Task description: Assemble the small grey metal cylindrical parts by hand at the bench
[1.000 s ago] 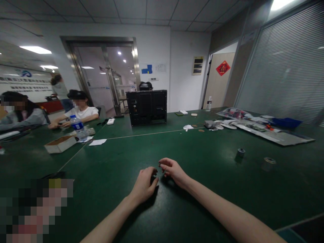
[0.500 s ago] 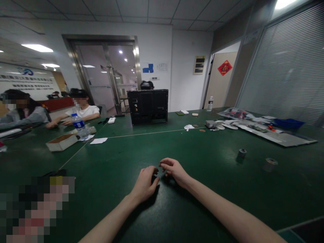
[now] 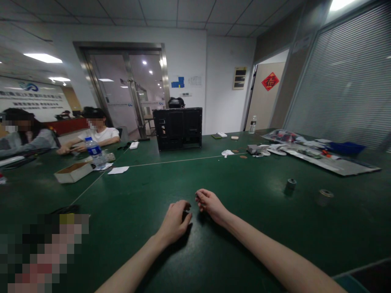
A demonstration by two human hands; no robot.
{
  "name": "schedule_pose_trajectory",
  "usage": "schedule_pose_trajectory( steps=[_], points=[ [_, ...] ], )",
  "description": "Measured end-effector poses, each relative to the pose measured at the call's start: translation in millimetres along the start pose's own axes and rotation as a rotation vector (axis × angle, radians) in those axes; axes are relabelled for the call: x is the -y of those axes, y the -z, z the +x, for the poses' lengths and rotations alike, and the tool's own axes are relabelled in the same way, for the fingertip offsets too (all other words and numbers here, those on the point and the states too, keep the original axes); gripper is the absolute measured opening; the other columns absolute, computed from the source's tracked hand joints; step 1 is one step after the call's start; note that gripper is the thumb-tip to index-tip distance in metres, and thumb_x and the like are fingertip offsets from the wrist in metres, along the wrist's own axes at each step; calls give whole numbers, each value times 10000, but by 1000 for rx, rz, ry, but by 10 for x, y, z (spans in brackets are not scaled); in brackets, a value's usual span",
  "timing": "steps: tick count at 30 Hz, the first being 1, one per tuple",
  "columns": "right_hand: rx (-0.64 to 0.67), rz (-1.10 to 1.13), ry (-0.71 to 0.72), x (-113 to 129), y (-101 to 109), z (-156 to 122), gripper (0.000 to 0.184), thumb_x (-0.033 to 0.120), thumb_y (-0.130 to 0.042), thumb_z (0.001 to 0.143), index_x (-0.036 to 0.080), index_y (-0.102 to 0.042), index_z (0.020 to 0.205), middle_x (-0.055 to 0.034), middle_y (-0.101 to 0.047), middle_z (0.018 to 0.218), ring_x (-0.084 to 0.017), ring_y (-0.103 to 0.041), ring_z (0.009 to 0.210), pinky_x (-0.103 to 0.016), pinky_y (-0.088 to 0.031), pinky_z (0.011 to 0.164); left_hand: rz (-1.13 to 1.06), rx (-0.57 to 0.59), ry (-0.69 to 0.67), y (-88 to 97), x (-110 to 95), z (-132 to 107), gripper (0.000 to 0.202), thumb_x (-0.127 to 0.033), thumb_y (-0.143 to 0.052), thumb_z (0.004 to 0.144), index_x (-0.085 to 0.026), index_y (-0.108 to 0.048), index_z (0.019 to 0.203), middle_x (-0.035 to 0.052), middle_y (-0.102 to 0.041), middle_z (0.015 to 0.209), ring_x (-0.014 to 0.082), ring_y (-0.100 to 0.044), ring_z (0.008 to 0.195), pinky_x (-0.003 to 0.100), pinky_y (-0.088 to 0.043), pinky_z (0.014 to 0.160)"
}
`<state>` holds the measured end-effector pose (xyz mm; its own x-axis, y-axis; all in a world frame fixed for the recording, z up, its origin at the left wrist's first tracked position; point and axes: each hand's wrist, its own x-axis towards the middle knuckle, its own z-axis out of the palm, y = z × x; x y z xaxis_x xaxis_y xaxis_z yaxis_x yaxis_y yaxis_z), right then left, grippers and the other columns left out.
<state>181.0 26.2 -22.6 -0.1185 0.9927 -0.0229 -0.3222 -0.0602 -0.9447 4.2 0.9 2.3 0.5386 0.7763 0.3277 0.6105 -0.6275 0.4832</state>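
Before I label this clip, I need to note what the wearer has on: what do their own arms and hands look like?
The left hand and right hand are bare, with no gloves visible. The forearms are slim, narrowing towards the wrists, with no sleeve, watch, bracelet or cable in view. Any fine markings are too small to tell.

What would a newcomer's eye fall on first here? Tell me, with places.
First, the left hand and right hand, close together over the green table at the lower middle. Beyond them, a large black panel stands upright near the table's far edge. Up to the right, a red diamond sign stands out on a pale door.
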Motion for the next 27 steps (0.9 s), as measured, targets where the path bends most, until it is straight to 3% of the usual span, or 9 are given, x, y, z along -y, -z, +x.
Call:
schedule_pose_trajectory(
  steps=[8, 12, 22, 27],
  points=[
    [5, 5, 15, 14, -3, -24, 431, 483, -742, 621, 197, -563, 888, 1, -562, 821, -79, -498, 583, -189, -374, 452, -5, -6, -2, 0, -9, -1, 158, -188, -493, 844, -187, -561, 987, 79, -639, 990, 236, -579, 936, 395, -419, 872],
    [-1, -3, 30, 19, -10, -34, 415, 438, -766, 598, 203, -571, 879, 25, -529, 755, -80, -485, 580, -189, -374, 453, -7, -4, -4, 4, -14, -2, 160, -191, -505, 837, -185, -561, 986, 78, -641, 990, 237, -582, 936, 389, -421, 865],
    [27, -63, 9, -2, 0, -37, 393, 430, -720, 643, 184, -638, 937, -43, -598, 898, -94, -533, 622, -200, -409, 473, 3, -3, 2, -5, -4, -3, 166, -183, -516, 830, -191, -570, 987, 77, -643, 995, 238, -583, 940, 384, -424, 864],
    [11, -147, 56, 20, -8, -34, 330, 410, -642, 701, 190, -661, 946, -32, -578, 861, -89, -515, 593, -202, -399, 455, 4, 5, -19, 4, -2, -4, 163, -190, -520, 835, -192, -566, 991, 71, -643, 987, 229, -587, 925, 370, -429, 849]
  ],
)
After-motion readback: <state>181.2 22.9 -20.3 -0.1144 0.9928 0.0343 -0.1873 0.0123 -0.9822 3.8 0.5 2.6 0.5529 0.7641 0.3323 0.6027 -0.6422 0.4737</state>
